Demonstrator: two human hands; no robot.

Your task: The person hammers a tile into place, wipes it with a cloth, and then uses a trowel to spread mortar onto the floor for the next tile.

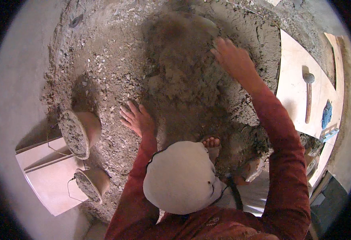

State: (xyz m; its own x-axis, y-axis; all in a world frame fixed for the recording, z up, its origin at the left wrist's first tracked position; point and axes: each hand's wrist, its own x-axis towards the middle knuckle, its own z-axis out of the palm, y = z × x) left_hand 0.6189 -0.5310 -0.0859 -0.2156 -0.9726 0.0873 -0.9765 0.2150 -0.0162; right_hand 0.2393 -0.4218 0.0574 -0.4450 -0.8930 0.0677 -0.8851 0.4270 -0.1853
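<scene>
Both my hands are over a rough bed of grey mortar (169, 80). My left hand (139, 118) is spread, fingers apart and empty, just above or on the gritty surface. My right hand (233, 58) reaches forward with open fingers and nothing held, beside a dark, shadowed mortar patch and a pale rounded shape at the top, too unclear to name. Below my hands a white, cloth-covered rounded shape (177, 176) hides part of my body, and bare toes (210, 142) show beside it.
Two mortar-filled buckets (91, 132) (97, 184) stand at left beside pale boards (51, 188). At right, pale tiles or boards (293, 64) hold a mallet (308, 100), blue cloth (326, 114) and a light-blue bar tool (329, 134). A grey wall or floor borders the left.
</scene>
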